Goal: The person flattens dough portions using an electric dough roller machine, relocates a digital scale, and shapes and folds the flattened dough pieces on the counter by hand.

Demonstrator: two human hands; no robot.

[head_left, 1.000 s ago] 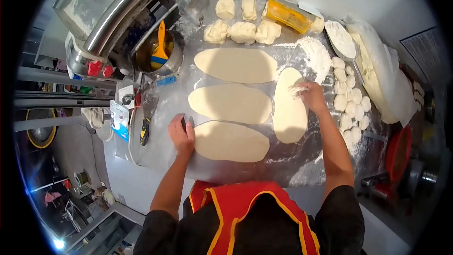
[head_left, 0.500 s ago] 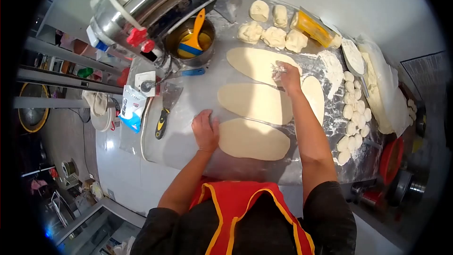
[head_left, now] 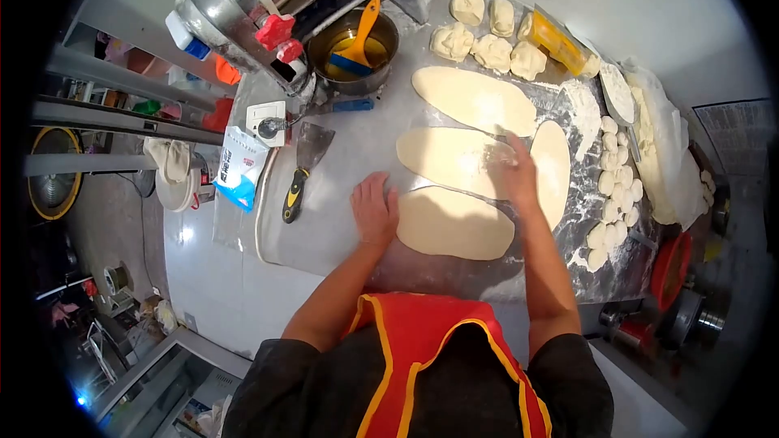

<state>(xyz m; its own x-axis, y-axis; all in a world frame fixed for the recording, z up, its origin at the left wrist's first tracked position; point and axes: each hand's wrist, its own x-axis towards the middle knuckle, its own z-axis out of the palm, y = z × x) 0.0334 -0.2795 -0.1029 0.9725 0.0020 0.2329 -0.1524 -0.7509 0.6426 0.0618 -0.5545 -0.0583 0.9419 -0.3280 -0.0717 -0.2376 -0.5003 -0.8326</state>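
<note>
Head view: smooth, pale oval dough sheet (head_left: 445, 159) just right of centre, right hand (head_left: 522, 181) over its right end, fingers blurred, grip unclear; left hand (head_left: 375, 211) on grey surface (head_left: 345, 146), thumb and fingers apart.

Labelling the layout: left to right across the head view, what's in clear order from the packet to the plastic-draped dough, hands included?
Blue-and-white packet, scraper, left hand, right hand, rightmost flat dough sheet, small dough pieces, plastic-draped dough.
</note>
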